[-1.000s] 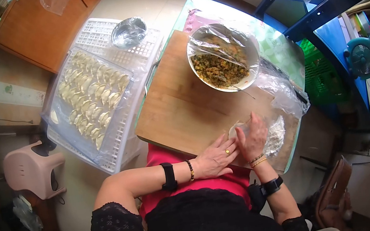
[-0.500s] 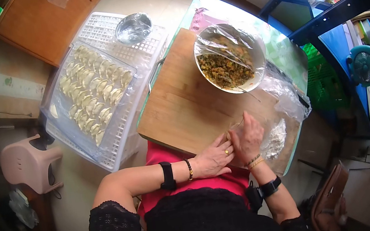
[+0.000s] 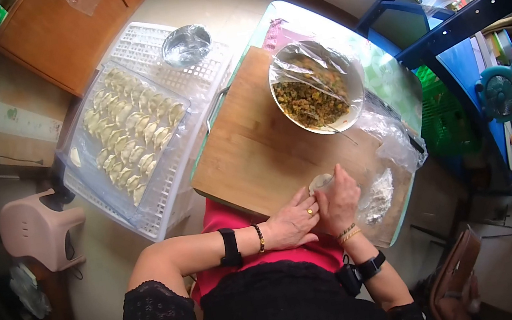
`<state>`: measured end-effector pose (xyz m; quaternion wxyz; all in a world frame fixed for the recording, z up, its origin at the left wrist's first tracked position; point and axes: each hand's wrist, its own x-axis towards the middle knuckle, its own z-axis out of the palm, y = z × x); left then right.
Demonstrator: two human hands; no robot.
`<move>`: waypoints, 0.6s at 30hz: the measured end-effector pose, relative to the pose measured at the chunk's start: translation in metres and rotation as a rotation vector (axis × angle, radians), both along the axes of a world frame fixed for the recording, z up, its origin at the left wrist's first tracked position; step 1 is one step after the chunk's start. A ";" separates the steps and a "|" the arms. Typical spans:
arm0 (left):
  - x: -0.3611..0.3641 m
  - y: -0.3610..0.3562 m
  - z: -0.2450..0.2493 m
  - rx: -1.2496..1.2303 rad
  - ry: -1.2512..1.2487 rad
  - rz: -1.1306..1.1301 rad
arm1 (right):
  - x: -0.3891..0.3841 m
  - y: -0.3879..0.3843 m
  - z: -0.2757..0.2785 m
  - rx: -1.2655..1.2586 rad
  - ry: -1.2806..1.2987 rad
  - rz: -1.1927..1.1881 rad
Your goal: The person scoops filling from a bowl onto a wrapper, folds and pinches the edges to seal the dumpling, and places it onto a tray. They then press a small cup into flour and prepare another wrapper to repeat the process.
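My left hand (image 3: 291, 221) and my right hand (image 3: 337, 201) meet at the near edge of a wooden board (image 3: 255, 153). Together they hold a small round dough wrapper (image 3: 320, 182), which shows just above the fingertips. A white bowl (image 3: 315, 88) of chopped green-brown filling, partly under plastic film, stands at the board's far right. A flour-dusted plastic bag (image 3: 377, 195) lies right of my right hand.
A white slotted tray (image 3: 142, 197) left of the board carries several rows of folded dumplings (image 3: 130, 136) on plastic, with a small steel bowl (image 3: 186, 44) at its far end. A pink stool (image 3: 38, 229) stands lower left; blue shelving (image 3: 442, 33) and a green crate (image 3: 444, 109) are at the right.
My right hand has drawn back from the flour bag toward my left hand, and the wrapper is now lifted between both hands.
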<state>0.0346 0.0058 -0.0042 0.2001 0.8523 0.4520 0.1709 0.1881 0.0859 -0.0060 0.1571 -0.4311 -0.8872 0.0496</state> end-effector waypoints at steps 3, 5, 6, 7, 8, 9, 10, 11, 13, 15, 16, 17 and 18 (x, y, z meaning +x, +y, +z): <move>-0.001 -0.004 -0.001 0.049 -0.006 0.022 | 0.001 0.036 -0.003 -0.078 0.046 -0.117; 0.001 0.001 -0.003 0.075 -0.008 0.029 | 0.001 0.051 0.009 -0.254 0.097 -0.198; 0.001 0.003 0.001 0.083 -0.006 0.037 | 0.003 0.054 0.007 -0.247 0.099 -0.189; 0.001 0.003 0.004 0.047 0.000 0.063 | 0.008 0.055 0.000 -0.235 0.171 -0.101; 0.002 0.002 0.007 0.008 0.003 0.088 | 0.012 0.054 -0.004 -0.227 0.240 -0.016; 0.001 0.001 0.007 0.004 0.001 0.091 | 0.009 0.047 0.001 -0.231 0.237 -0.013; 0.000 0.000 0.006 0.023 -0.021 0.077 | 0.003 0.036 0.013 -0.185 0.209 0.064; -0.001 -0.001 0.006 0.040 -0.044 0.061 | -0.001 0.026 0.018 -0.140 0.179 0.138; -0.005 -0.005 0.008 -0.026 -0.002 0.024 | -0.007 0.005 0.014 -0.114 0.055 0.183; -0.008 -0.007 0.006 -0.097 0.043 -0.014 | -0.006 0.003 0.004 -0.065 -0.058 0.197; -0.009 -0.007 0.003 -0.017 0.000 0.014 | -0.009 0.013 0.000 -0.071 -0.059 0.201; -0.009 -0.010 0.000 0.063 -0.042 0.038 | -0.011 0.023 -0.002 -0.050 -0.008 0.095; -0.009 -0.010 -0.001 0.065 -0.041 0.037 | -0.013 0.035 -0.002 -0.021 0.043 -0.009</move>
